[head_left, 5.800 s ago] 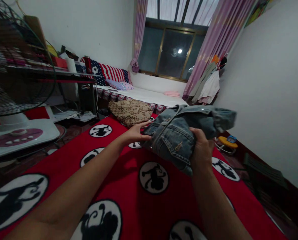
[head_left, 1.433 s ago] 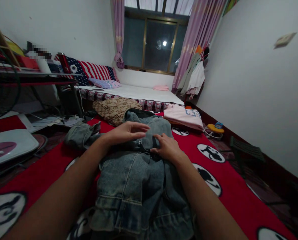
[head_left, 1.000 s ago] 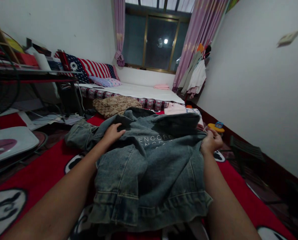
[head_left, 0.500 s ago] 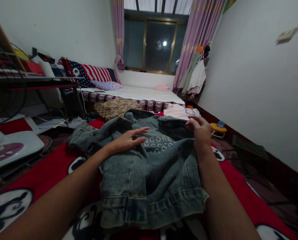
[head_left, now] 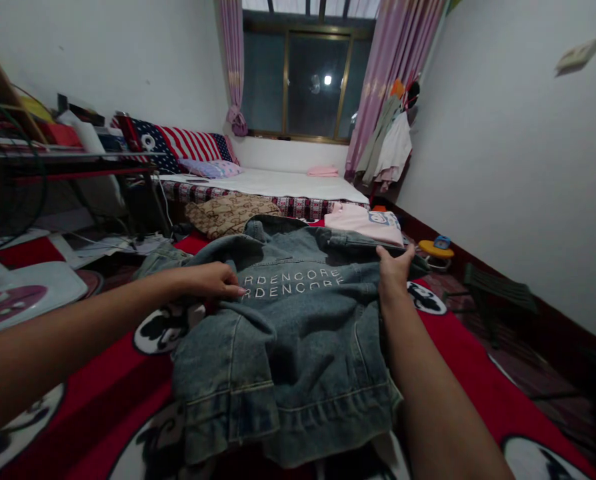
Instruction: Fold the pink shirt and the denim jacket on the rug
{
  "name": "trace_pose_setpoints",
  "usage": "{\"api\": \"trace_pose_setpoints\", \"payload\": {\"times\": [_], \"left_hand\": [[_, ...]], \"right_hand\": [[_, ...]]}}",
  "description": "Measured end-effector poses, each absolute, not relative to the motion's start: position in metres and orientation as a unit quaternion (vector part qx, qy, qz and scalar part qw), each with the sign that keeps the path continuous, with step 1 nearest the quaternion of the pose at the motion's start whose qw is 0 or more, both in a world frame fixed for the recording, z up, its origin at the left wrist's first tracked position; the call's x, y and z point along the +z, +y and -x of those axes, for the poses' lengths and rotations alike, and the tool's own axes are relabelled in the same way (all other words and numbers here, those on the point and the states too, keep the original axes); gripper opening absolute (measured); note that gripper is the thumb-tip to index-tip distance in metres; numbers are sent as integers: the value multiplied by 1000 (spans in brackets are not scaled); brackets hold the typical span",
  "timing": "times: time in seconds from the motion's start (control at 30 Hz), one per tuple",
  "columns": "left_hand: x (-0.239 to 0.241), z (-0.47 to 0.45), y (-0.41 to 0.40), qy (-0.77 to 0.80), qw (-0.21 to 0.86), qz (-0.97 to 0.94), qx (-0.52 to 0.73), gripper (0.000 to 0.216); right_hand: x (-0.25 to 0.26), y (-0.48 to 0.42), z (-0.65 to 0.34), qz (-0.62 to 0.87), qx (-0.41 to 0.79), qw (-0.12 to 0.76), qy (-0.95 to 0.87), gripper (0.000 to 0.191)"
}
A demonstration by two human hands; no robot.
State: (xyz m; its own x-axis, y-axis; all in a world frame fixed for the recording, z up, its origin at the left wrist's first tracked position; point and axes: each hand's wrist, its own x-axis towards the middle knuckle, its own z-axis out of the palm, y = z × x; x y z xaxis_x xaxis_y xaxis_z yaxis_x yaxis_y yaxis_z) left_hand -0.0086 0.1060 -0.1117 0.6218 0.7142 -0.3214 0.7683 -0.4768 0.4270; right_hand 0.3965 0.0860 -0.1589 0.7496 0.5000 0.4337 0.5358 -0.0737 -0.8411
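Note:
A faded blue denim jacket [head_left: 308,333] lies spread on the red blanket, with rows of white lettering across it and its hem toward me. At the left edge of the lettering, my left hand [head_left: 215,280] is closed on the denim, fingers bent into the cloth. My right hand [head_left: 395,270] rests at the jacket's right side, by the sleeve, with thumb and finger apart; its other fingers are partly hidden. The collar end points away from me, and part of the left sleeve shows behind my left forearm.
Under the jacket is a red blanket [head_left: 458,373] with panda patches. Beyond it lie a brown patterned cushion [head_left: 233,213] and a folded pink garment [head_left: 363,223]. A cluttered desk [head_left: 78,160] stands left; a yellow stool [head_left: 435,250] and a dark folding stool [head_left: 498,290] are right.
My left hand has moved left and closed on the denim. The cloth is pulled flatter, showing more lettering. My right hand has lowered slightly, its thumb and finger now apart.

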Motion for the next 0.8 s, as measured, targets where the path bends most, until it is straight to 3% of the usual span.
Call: {"api": "trace_pose_setpoints", "payload": {"times": [0.17,0.27,0.33,0.43,0.53,0.6,0.7,0.8], "left_hand": [[-106,30,131,586,21,-810,-8,32],[-100,25,135,593,-123,-786,123,38],[-101,16,137,568,-180,-781,189,53],[-109,5,148,549,-143,-806,168,69],[-112,15,168,553,-40,-819,150,48],[-107,37,183,595,-37,-768,233,43],[-99,78,199,664,-61,-674,318,69],[-100,94,199,655,-107,-665,342,76]], "right_hand": [[-165,79,-406,768,-35,550,-327,76],[-169,74,-395,775,-37,510,-371,65],[-172,71,-385,774,-40,468,-424,53],[-177,69,-377,777,-22,401,-485,39],[-183,70,-378,792,0,362,-491,38],[-187,72,-382,797,3,360,-485,43],[-192,74,-386,798,2,363,-480,49],[-195,76,-387,796,0,363,-485,46]]}}
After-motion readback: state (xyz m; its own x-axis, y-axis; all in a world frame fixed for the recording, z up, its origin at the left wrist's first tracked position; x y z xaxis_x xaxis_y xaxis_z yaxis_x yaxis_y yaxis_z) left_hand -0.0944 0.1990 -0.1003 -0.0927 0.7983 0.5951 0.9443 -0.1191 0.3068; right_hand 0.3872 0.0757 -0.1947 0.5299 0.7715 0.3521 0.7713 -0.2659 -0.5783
